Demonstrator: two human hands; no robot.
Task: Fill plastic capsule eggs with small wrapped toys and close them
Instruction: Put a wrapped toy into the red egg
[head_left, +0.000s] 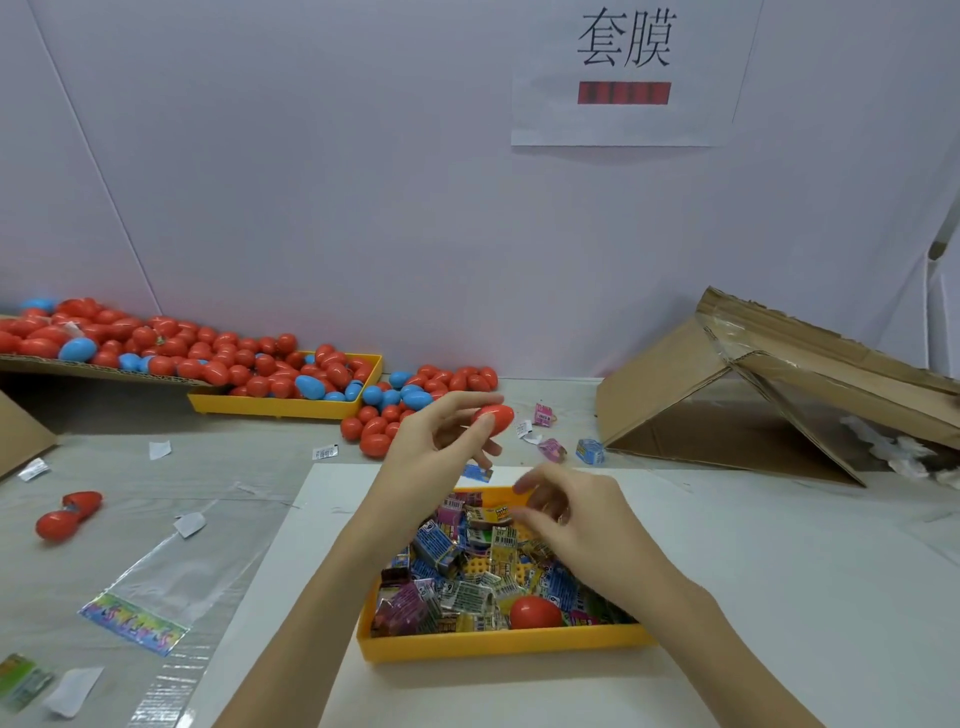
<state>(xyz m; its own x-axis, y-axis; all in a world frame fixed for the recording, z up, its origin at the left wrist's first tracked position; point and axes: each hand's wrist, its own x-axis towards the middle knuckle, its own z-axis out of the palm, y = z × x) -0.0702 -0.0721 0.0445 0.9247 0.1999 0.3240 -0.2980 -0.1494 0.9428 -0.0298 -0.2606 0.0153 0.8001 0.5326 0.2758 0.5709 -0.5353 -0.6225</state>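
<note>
Head view: left hand (441, 441) fingertips pinch a red egg (494, 418), long axis roughly level, raised beyond the yellow tray (498, 644). Right hand (571, 514), fingers loosely curled, apparently empty, hovers over wrapped toys (467, 571) directly beneath; nearer hand for picking one.

— What is hanging on the wall (311, 182)?
— A paper sign (623, 78) with two printed characters is hanging high on it, above a red bar.
— And below the sign?
— A torn cardboard box (727, 395) is lying collapsed to its lower right. Far to its lower left, a clear plastic bag (156, 587) with a colourful strip is lying flat.
</note>
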